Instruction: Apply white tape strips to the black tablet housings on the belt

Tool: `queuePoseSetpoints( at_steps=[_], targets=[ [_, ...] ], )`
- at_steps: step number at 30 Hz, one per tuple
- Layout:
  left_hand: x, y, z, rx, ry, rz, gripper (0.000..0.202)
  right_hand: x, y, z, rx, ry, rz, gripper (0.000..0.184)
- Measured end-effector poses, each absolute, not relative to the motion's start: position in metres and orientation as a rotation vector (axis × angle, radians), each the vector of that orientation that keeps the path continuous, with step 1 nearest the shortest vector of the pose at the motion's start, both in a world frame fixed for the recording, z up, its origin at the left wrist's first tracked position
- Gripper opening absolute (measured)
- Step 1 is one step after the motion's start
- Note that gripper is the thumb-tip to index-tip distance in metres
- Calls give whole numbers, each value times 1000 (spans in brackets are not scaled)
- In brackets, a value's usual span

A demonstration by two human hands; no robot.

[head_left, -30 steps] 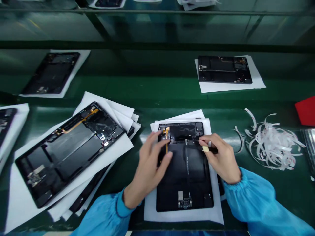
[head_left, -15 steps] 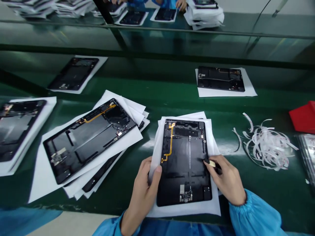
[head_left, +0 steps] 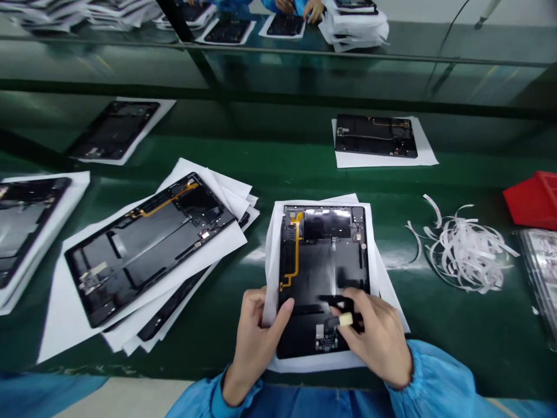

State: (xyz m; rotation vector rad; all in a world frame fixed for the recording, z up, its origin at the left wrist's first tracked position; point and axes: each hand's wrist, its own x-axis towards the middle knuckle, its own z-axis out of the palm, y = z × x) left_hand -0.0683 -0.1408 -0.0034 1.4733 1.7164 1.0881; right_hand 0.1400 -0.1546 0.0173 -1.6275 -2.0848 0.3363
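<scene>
An open black tablet housing (head_left: 313, 267), with an orange flex cable (head_left: 297, 249) along its left side, lies on white paper sheets (head_left: 385, 290) before me. My left hand (head_left: 263, 331) grips its left edge together with the paper, thumb on top and fingers underneath. Over the lower right of the housing, my right hand (head_left: 376, 331) is closed on a slim black tool (head_left: 333, 300) bearing a cream-coloured block (head_left: 346, 319). Its exact kind is partly hidden by the fingers.
Left of me is a stack of housings (head_left: 152, 244) interleaved with paper; another housing (head_left: 35, 215) lies beyond. Two more rest farther back. To the right are curled white strips (head_left: 470, 249), a red bin (head_left: 533, 197) and clear plastic trays (head_left: 542, 261). Another person's hands (head_left: 311, 10) show across the bench.
My right hand has moved left and slightly down with the black tool, from the housing's right edge to over its lower interior. My left hand keeps its grip; the view has shifted slightly.
</scene>
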Motion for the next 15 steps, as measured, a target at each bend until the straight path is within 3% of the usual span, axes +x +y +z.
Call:
queuePoseSetpoints(
  at_steps=[4, 15],
  targets=[
    [-64, -146, 1, 1575, 1689, 1218, 26, 130, -151, 26, -1818, -1813, 466, 16],
    [-65, -148, 3, 1694, 1670, 1269, 27, 127, -155, 29, -1847, -1618, 703, 18]
  ],
)
